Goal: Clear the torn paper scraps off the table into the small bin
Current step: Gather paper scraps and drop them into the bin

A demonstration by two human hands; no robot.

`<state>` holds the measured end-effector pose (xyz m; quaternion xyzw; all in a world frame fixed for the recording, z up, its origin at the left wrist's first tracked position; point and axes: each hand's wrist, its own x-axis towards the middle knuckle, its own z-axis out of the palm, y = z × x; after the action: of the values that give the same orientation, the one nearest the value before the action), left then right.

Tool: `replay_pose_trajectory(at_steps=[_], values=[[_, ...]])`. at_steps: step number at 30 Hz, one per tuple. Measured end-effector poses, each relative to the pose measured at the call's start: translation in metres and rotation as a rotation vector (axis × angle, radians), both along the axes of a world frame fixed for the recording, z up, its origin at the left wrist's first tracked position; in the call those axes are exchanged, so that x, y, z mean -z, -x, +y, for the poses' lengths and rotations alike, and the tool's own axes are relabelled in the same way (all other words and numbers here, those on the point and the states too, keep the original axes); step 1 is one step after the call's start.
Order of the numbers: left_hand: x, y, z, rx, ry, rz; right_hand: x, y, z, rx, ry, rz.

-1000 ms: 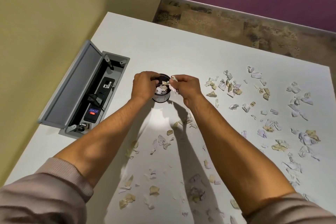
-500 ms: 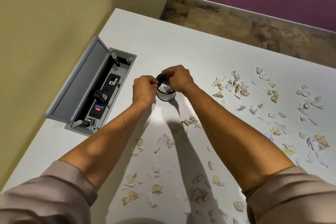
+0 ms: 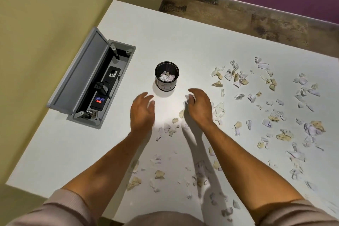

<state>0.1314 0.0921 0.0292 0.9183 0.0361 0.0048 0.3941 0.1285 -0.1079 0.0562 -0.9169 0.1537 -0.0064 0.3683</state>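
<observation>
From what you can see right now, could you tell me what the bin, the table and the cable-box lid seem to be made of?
Bin: probably black metal mesh, judging by the fine ribbed wall; a white paper liner shows through.
Table: smooth matte white, likely laminate; the core is hidden.
Lid: grey, straight-edged, matte sheen, probably painted or anodised metal, possibly plastic.

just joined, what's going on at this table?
A person is clearing torn paper scraps off a white table into a small black mesh bin, which holds a few crumpled pieces. Both hands hover over the table in front of the bin, the left hand and right hand open and holding nothing. Many scraps lie to the right and near the person. A grey cable box with its lid up sits at the left.
</observation>
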Motion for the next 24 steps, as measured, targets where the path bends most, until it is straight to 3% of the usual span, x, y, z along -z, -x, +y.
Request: replay_pose_trajectory(at_steps=[4, 9, 12, 17, 21, 24], values=[[0.035, 0.043, 0.007, 0.121, -0.331, -0.023, 0.034, 0.036, -0.017, -0.179, 0.226, 0.1], [0.04, 0.093, 0.007, 0.149, -0.491, 0.167, 0.056, 0.058, -0.022, -0.33, 0.315, 0.296], [0.053, 0.11, 0.003, 0.17, -0.462, 0.266, 0.06, 0.066, -0.015, -0.439, 0.333, 0.307], [0.067, 0.129, -0.002, 0.41, -0.485, 0.189, 0.065, 0.105, -0.001, -0.556, 0.297, 0.183], [0.06, 0.131, -0.007, 0.508, -0.344, 0.135, 0.063, 0.124, -0.007, -0.474, 0.209, 0.03], [0.049, 0.115, -0.01, 0.503, -0.295, 0.107, 0.054, 0.105, -0.021, -0.336, 0.282, 0.031]])
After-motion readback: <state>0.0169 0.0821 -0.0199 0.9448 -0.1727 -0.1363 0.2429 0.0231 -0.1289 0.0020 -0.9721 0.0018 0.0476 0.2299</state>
